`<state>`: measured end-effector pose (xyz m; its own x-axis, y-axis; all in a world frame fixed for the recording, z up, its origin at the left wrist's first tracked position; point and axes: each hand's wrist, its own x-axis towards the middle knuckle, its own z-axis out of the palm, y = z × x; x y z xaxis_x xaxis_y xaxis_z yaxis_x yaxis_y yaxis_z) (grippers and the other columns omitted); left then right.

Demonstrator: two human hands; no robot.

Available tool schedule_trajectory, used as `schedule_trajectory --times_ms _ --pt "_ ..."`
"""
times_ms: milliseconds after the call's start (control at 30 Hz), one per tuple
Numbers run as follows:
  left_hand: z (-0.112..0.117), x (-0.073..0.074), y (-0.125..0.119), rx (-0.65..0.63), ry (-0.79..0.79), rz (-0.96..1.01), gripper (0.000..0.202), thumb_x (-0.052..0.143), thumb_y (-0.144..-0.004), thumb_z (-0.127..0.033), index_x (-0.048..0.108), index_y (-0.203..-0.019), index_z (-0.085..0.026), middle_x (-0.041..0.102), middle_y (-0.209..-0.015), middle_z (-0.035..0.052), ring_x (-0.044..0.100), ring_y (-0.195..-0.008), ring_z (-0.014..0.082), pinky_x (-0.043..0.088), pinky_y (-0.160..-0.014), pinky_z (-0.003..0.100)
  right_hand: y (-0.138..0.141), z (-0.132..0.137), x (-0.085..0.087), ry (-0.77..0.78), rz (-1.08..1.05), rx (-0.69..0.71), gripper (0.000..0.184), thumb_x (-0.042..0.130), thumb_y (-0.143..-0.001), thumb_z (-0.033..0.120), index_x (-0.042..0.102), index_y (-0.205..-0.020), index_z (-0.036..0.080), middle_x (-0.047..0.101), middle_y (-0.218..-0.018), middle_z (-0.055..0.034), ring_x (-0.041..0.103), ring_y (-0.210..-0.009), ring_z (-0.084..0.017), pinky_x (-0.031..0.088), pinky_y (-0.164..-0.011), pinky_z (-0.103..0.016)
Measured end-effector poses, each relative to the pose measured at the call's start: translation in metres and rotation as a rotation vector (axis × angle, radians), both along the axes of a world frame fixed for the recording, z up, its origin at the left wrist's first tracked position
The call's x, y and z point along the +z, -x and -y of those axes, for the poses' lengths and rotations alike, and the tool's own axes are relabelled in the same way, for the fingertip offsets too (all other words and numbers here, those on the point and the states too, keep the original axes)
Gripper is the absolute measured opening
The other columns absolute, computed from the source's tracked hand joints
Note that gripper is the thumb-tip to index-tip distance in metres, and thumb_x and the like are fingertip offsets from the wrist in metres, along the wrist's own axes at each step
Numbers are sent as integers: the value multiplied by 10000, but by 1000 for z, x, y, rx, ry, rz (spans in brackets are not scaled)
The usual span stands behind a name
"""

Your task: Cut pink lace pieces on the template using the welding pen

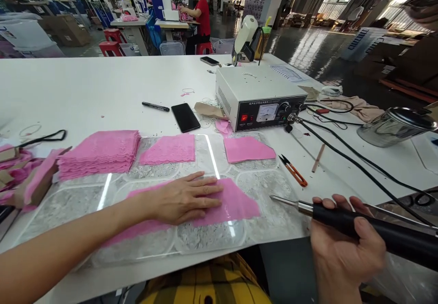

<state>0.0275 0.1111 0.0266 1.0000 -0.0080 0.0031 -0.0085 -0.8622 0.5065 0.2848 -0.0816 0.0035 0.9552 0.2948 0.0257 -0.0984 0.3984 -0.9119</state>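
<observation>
My left hand (190, 198) lies flat, fingers a little spread, on a pink fabric piece (237, 201) over a clear, grey-patterned sheet (267, 190). In my right hand (345, 244), at the table's front right, is a black ultrasonic cutter (342, 217). Its thin metal tip points left, just right of the pink fabric and apart from it. Behind my left hand lie a scalloped pink piece (169, 150) and a plain pink piece (249, 149). A stack of scalloped pink pieces (99, 153) sits to the left.
A control box (262, 96) with a dial and cables stands at the back right. Orange thread snips (293, 171), a phone (185, 117), a pen (155, 106) and a lidded glass jar (393, 126) lie around. Bundled pink strips (37, 176) are at left. A person in red sits beyond.
</observation>
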Motion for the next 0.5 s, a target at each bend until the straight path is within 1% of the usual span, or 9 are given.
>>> schedule_trajectory --times_ms 67,133,167,200,267,367,433,500 --pt "3 0 -7 6 71 8 470 586 -921 -241 513 -1372 -351 427 -1489 -8 332 -1421 224 112 -1220 432 -5 6 -1 48 49 44 281 509 -740 301 607 -1004 299 557 -864 -12 521 -685 -172 502 -804 -496" --pt "5 -2 -14 -7 129 31 458 610 -900 -231 553 -1336 -361 456 -1468 -22 344 -1414 219 117 -1221 414 -11 11 -3 92 106 71 319 482 -777 327 614 -1062 377 575 -922 -9 521 -685 -189 496 -759 -490" --pt "6 -4 -17 -15 144 44 445 611 -899 -230 567 -1323 -357 465 -1461 -21 346 -1414 218 119 -1220 409 -14 13 -3 109 125 75 306 471 -799 346 623 -1050 430 586 -968 1 517 -683 -197 488 -734 -483" --pt "6 -6 -19 -21 146 53 431 609 -900 -229 579 -1314 -347 465 -1460 -15 348 -1413 218 120 -1219 404 -17 15 -4 121 138 94 264 458 -827 382 646 -997 458 592 -1014 8 509 -677 -206 474 -701 -474" --pt "5 -10 -22 -28 125 58 413 606 -903 -231 592 -1306 -321 464 -1462 1 342 -1416 223 110 -1218 400 -22 17 -2 152 131 152 241 435 -858 439 669 -886 489 585 -1058 25 476 -655 -215 431 -645 -464" --pt "5 -11 -24 -31 80 28 414 584 -919 -242 574 -1326 -314 436 -1480 4 313 -1431 219 75 -1220 396 -22 16 4 165 115 170 240 436 -849 433 669 -793 460 547 -987 -1 388 -603 -197 371 -608 -445" --pt "4 -9 -24 -34 62 -11 419 557 -936 -253 547 -1349 -323 413 -1495 -5 284 -1443 206 48 -1221 393 -20 14 10 141 132 143 193 463 -805 396 650 -757 395 495 -896 -25 324 -576 -175 340 -590 -415" --pt "2 -9 -23 -41 48 -36 422 532 -951 -264 524 -1369 -322 392 -1508 -5 265 -1451 199 29 -1221 390 -16 10 15 121 165 117 153 464 -753 373 612 -759 331 429 -831 -27 286 -569 -158 314 -581 -378"
